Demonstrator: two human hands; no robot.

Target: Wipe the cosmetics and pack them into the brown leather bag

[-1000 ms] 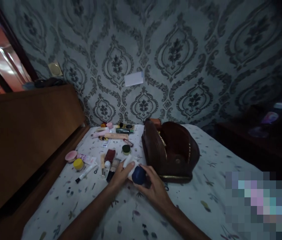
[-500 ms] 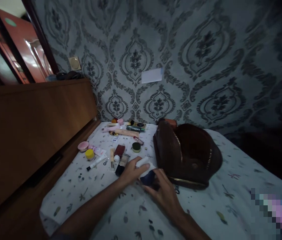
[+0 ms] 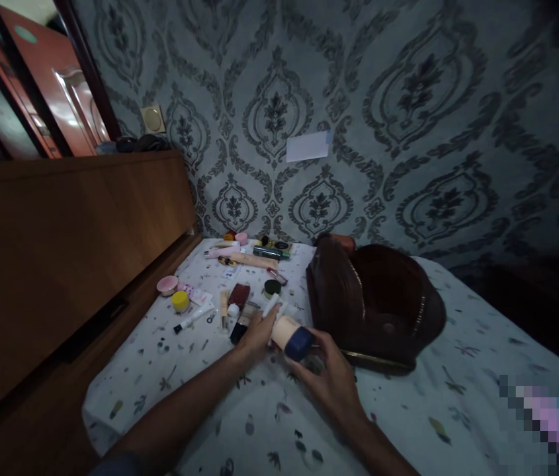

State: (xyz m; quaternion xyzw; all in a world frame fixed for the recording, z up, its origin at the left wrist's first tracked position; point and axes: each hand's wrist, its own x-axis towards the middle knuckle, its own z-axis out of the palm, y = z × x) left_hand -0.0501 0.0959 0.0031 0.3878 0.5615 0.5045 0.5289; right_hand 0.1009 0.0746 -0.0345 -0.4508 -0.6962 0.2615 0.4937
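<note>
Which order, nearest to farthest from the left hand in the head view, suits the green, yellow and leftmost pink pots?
1. Green pot, just beyond the left hand.
2. Yellow pot, off to the left.
3. Leftmost pink pot, farther left.

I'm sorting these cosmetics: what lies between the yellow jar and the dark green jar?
Between the yellow jar and dark green jar, the head view shows a pink-and-white tube, a slim beige tube and a dark red tube.
</note>
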